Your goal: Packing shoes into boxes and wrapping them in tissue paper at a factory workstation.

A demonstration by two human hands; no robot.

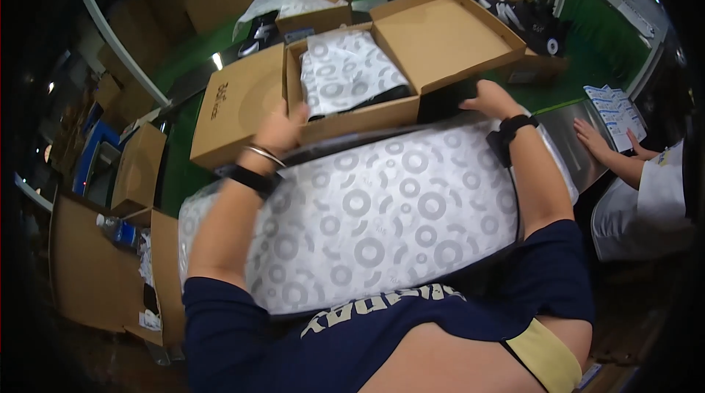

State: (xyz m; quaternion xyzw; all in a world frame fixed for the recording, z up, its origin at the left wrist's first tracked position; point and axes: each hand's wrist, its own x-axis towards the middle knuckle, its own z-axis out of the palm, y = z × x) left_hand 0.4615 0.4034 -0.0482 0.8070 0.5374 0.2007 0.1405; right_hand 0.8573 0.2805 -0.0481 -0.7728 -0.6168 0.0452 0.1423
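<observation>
Brown cardboard box point(365, 115), lid point(444, 32) swung open to right, sits just beyond big patterned sheet point(396, 202). Inside: creased white wrapping paper point(345, 66) with grey rings and arcs, black item point(378, 102) peeking out at near edge. Left hand point(281, 126) at box's near-left corner; cannot tell whether gripping. Right hand point(493, 101) half-open, thumb apart from fingers, near lid.
</observation>
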